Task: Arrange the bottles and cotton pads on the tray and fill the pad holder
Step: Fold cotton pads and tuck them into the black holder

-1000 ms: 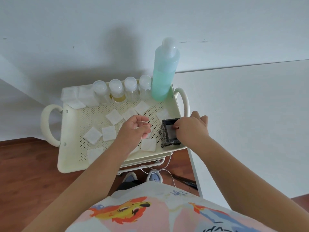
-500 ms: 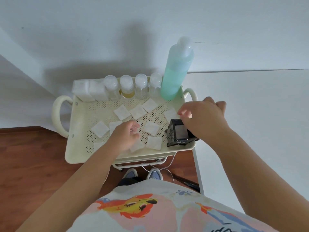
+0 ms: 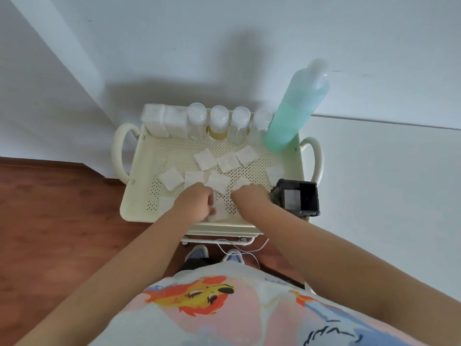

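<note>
Fingers of both hands curl onto cotton pads on tray.

The scene is seen through a single wide-angle view, taken from the person's head and aimed forward and steeply downward. The cream tray is framed near the middle, close below the lens, with both forearms entering from the bottom edge and the printed shirt filling the lower border. The white wall is taken in at the top, the wooden floor at the left and the white counter at the right. Straight lines are bent toward the edges.
</note>
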`<move>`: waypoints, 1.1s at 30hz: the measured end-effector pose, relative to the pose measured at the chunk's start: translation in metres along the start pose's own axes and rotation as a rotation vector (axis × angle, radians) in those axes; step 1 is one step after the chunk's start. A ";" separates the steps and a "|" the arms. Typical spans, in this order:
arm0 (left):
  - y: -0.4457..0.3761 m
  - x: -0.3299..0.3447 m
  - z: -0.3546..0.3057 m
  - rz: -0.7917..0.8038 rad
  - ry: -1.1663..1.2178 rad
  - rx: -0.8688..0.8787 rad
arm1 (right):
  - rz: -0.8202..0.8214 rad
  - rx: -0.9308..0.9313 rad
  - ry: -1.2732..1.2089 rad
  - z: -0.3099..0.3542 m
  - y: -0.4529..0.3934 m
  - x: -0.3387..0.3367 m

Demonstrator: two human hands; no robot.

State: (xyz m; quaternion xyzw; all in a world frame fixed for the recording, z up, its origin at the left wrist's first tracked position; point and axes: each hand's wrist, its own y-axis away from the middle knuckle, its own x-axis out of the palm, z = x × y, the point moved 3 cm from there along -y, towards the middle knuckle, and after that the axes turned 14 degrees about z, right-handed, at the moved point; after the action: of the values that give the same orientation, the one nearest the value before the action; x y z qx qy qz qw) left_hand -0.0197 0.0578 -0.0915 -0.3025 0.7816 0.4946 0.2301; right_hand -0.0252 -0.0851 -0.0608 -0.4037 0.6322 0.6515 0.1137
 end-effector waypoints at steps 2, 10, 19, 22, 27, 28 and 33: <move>0.002 0.000 0.000 -0.014 -0.008 0.021 | -0.018 -0.005 0.016 0.002 0.000 0.003; 0.003 0.005 0.010 0.042 0.122 0.062 | -0.127 -0.137 -0.542 -0.012 0.032 -0.018; 0.023 -0.013 0.000 -0.052 0.534 0.131 | -0.482 -0.115 -1.297 -0.111 0.124 -0.010; 0.027 -0.019 -0.015 -0.053 0.685 0.150 | -0.562 0.052 -1.416 -0.136 0.133 0.006; 0.028 -0.026 -0.044 -0.040 0.793 0.242 | -0.461 0.171 -1.381 -0.133 0.130 0.024; 0.028 -0.026 -0.048 -0.033 0.787 0.253 | -0.436 0.157 -1.360 -0.129 0.128 0.024; 0.028 -0.025 -0.059 -0.025 0.768 0.249 | -0.341 0.241 -0.980 -0.121 0.119 0.021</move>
State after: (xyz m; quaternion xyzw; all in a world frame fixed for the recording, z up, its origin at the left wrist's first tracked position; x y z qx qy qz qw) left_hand -0.0249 0.0198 -0.0334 -0.4445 0.8610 0.2442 -0.0376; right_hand -0.0712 -0.2241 0.0271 -0.1330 0.5008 0.6586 0.5457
